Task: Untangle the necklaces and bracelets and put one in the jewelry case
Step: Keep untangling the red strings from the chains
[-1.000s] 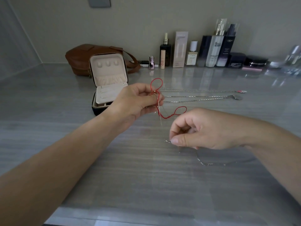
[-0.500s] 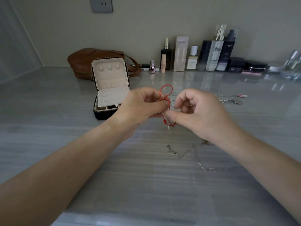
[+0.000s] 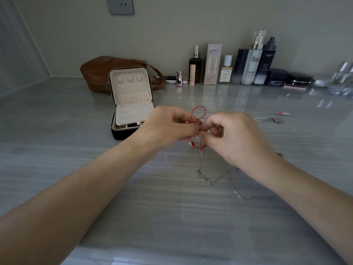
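Risen from the desk, a person's right hand (image 3: 235, 136) now meets the left hand (image 3: 170, 127) in mid-air, each pinching with curled fingertips the crossing of a thin red cord bracelet (image 3: 193, 121). The cord stands twisted in a figure-eight above the grey striped desk (image 3: 57, 140), its long axis running 12 to 6 o'clock, with one loop up and one down. A fine silver chain (image 3: 205, 178) hangs from the lower loop, then trails across the desk toward 4 o'clock. Freeing it cleanly probably means the left hand steadying the crossing while the right eases the chain out slack, never tugging the knot tight. An open black jewelry case (image 3: 120, 133) with cream lining sits at 9 o'clock, near the left hand.
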Demonstrator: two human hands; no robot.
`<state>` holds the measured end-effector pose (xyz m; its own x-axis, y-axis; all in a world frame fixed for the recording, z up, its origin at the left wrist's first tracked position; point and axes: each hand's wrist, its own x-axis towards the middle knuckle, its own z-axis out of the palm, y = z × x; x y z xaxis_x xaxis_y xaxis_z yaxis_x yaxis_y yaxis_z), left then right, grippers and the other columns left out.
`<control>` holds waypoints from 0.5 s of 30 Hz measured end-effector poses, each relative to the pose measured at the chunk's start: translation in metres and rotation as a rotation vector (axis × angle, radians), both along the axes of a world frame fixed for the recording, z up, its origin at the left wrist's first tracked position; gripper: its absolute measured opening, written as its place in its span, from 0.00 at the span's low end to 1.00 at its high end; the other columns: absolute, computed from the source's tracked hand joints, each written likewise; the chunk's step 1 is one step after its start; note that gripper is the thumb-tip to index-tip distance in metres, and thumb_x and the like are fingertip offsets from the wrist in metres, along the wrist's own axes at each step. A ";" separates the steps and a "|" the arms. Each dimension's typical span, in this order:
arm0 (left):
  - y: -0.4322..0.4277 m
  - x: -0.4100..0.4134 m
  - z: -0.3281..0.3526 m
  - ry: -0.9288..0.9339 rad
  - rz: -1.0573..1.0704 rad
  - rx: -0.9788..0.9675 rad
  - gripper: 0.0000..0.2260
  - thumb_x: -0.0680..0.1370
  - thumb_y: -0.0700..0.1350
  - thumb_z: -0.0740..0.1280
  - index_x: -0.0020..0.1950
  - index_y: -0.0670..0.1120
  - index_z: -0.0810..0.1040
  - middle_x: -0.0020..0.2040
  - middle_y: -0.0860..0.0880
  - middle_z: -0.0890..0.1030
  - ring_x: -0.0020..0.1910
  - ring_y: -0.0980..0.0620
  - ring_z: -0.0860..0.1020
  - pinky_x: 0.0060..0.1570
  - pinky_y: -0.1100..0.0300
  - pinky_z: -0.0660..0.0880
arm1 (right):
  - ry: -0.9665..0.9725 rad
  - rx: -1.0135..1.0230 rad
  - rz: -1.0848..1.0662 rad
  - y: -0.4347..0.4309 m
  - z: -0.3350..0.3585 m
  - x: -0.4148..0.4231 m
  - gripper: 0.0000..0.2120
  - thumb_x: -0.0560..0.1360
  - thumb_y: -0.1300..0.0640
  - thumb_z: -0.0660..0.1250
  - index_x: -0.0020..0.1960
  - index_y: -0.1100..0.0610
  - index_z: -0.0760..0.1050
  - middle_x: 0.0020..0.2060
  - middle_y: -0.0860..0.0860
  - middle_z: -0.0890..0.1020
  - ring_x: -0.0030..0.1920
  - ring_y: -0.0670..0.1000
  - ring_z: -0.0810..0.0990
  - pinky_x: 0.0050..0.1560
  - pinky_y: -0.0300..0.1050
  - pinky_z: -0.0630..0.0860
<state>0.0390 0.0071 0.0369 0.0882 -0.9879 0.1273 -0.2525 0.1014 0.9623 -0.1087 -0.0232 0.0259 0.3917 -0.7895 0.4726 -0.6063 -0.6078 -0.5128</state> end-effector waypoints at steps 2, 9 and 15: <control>0.001 0.001 0.001 0.012 -0.001 0.013 0.10 0.72 0.31 0.69 0.39 0.46 0.81 0.32 0.49 0.80 0.31 0.57 0.78 0.42 0.64 0.80 | -0.052 0.039 0.016 0.000 0.000 -0.001 0.07 0.67 0.56 0.73 0.33 0.49 0.75 0.24 0.44 0.72 0.27 0.44 0.69 0.33 0.42 0.69; 0.003 0.003 0.009 0.214 -0.055 0.097 0.09 0.73 0.28 0.64 0.41 0.40 0.79 0.29 0.49 0.81 0.29 0.58 0.79 0.35 0.68 0.78 | -0.104 0.111 0.107 -0.003 0.001 -0.007 0.02 0.67 0.56 0.73 0.36 0.51 0.81 0.23 0.45 0.72 0.25 0.43 0.69 0.27 0.31 0.62; 0.003 0.002 0.008 0.182 -0.026 0.079 0.07 0.73 0.30 0.66 0.41 0.40 0.79 0.29 0.49 0.80 0.29 0.58 0.79 0.34 0.67 0.77 | -0.288 0.061 0.110 0.006 0.007 -0.006 0.07 0.66 0.52 0.73 0.35 0.50 0.76 0.26 0.44 0.71 0.28 0.43 0.69 0.31 0.38 0.67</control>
<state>0.0411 0.0097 0.0446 0.0771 -0.9965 0.0337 -0.0721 0.0282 0.9970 -0.1148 -0.0167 0.0326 0.3332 -0.7802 0.5295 -0.3632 -0.6244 -0.6915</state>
